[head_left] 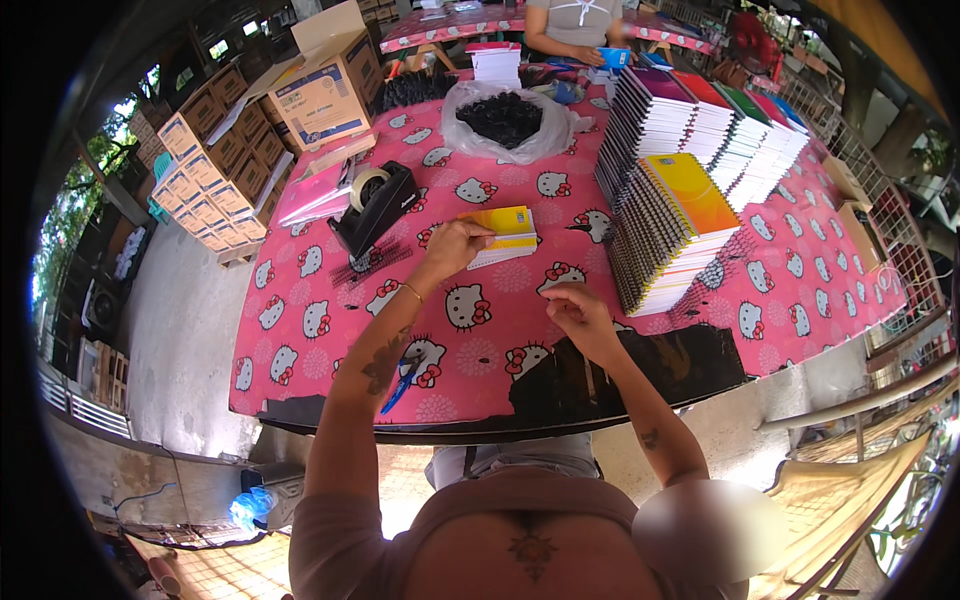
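Observation:
My left hand (458,247) is closed at the left side of a small stack of yellow-covered notebooks (512,222), its fingertips gripping the cover's edge. To the right and nearer to me, my right hand (583,318) hovers over the table with its fingers loosely bent and a gap between thumb and forefinger. I see nothing in it. Right of both hands stands a tall pile of yellow and orange spiral notebooks (672,232). A black tape dispenser (376,212) with a roll of tape sits left of my left hand. By my left forearm lies a blue-handled tool (401,386), partly hidden.
A pink cat-print cloth (465,305) covers the table, torn at the front over a black surface (625,375). Farther back are more spiral notebook piles (690,115) and a plastic bag of black pieces (505,120). Cartons (325,95) stand left; a person (575,30) works opposite.

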A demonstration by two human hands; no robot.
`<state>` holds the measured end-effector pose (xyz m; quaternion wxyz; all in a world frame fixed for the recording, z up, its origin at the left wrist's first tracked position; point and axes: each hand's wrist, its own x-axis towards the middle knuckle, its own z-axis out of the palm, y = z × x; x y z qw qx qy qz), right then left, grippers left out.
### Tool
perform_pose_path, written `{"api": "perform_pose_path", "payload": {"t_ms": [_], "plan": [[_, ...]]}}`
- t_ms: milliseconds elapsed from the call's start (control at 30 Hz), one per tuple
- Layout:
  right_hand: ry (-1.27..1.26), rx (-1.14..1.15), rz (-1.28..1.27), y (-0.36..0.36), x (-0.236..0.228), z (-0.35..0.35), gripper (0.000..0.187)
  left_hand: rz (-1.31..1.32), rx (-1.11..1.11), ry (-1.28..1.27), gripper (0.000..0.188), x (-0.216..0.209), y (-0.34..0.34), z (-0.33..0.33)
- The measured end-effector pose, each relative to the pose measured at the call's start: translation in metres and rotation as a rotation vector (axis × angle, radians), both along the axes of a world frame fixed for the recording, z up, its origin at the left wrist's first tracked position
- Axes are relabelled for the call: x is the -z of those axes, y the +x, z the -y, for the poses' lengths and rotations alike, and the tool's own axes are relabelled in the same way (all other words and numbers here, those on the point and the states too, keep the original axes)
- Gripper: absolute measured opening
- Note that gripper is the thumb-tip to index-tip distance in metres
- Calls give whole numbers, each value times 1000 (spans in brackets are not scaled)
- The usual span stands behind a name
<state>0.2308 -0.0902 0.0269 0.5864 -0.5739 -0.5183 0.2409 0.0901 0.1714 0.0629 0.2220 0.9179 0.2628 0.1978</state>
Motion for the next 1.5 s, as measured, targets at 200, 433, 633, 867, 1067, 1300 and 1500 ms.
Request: {"api": "perform_pose_path", "payload": {"t_ms": [200,433,633,867,1067,1300,1500], "plan": [[51,211,127,-7,-12,-10,55,368,-43,453,20,-15,-4,28],[-23,-3,-249,-1,23,-4,62,336,221,286,30,11,-36,122],[43,53,-103,-19,25,-20,35,411,65,-152,45,38,-44,141],[-122,-30,-282,-2,20,-8,29,-120,-180,83,33,14,-161,97],[-186,-105,-233,-2,22,-17,30,246,-248,204,20,6,-134,105],[-129,-178,-251,-4,27,-14,33,418,-24,-73,17,10,-92,117],[-210,-135,-278,-3,25,-12,33,394,-38,-55,13,19,-84,106]]}}
